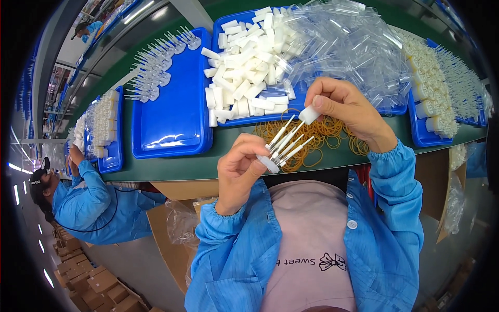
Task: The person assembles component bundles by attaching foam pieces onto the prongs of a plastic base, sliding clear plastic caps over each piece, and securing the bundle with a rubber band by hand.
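My left hand (239, 169) is closed on the round base of a piece with several thin white rods (285, 143), which point up and to the right. Pinched in my right hand (351, 106) is a small white block (310, 115). The block sits at the tip of one rod; whether the rod has gone into it I cannot tell. Just beyond my hands, loose white blocks (244, 67) fill the left part of a blue tray (249, 120). Clear plastic sleeves (348, 52) are heaped in its right part.
Tan rubber bands (327, 136) lie on the green table (197, 169) below my hands. To the left, a blue tray (171, 122) holds rodded pieces (150, 75) along its edge. Another blue tray (436, 139) with assembled pieces stands right. A co-worker (88, 203) works at far left.
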The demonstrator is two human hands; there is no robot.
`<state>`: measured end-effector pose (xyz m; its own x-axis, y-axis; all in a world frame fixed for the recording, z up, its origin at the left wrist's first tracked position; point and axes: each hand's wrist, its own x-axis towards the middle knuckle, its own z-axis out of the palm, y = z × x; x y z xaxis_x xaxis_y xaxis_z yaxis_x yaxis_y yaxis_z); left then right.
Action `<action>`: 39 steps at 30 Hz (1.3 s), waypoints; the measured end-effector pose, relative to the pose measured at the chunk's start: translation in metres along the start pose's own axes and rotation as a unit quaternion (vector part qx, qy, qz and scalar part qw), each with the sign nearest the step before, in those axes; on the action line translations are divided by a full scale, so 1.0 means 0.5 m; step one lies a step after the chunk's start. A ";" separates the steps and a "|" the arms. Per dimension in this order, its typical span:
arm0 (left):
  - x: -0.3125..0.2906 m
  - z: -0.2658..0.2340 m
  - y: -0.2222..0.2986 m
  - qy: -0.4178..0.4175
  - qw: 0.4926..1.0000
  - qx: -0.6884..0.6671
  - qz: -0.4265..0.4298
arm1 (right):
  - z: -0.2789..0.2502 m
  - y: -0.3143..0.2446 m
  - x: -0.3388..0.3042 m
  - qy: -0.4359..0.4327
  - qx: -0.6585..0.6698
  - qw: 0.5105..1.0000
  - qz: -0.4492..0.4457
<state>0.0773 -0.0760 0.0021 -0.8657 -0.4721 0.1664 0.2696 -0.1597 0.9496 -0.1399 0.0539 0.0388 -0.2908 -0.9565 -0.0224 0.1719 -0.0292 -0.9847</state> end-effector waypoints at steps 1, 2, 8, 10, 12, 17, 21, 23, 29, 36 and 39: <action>-0.001 -0.001 0.000 -0.001 1.000 -0.009 -0.003 | 0.000 0.001 0.000 -0.009 0.007 1.000 0.002; -0.001 -0.002 -0.001 -0.001 1.000 -0.009 -0.004 | -0.001 0.001 -0.001 -0.008 0.008 1.000 0.003; -0.001 -0.007 0.001 -0.014 0.999 -0.009 -0.027 | 0.008 -0.003 -0.005 -0.023 0.030 0.999 0.018; 0.005 -0.003 0.006 -0.044 0.999 0.000 -0.009 | 0.018 -0.003 -0.005 -0.019 -0.018 0.999 0.020; 0.006 -0.006 0.002 -0.045 0.999 0.020 -0.001 | 0.025 -0.012 -0.005 -0.015 -0.046 0.999 0.019; 0.003 0.012 -0.014 -0.005 1.000 0.006 -0.015 | 0.057 0.001 -0.011 -0.029 -0.119 0.992 -0.004; 0.002 0.017 -0.031 0.009 1.000 -0.019 -0.007 | 0.086 0.010 -0.026 0.014 -0.146 0.989 -0.013; 0.002 0.017 -0.036 0.015 0.999 -0.029 -0.011 | 0.083 0.015 -0.026 0.006 -0.162 0.987 -0.015; -0.003 -0.013 -0.032 0.021 1.000 -0.010 -0.021 | 0.069 0.007 0.009 0.006 -0.273 0.956 -0.106; -0.036 -0.042 -0.012 0.051 0.990 0.129 -0.021 | 0.064 0.064 0.102 0.084 -0.428 0.879 -0.196; -0.037 -0.047 -0.013 0.086 0.986 0.145 0.015 | 0.072 0.099 0.123 0.091 -0.618 0.757 -0.193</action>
<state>0.1016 -0.0865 -0.0134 -0.7683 -0.6168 0.1709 0.1395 0.0992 0.9852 -0.1153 -0.0166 -0.0051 -0.2381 -0.8871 0.3953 -0.9379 0.1044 -0.3308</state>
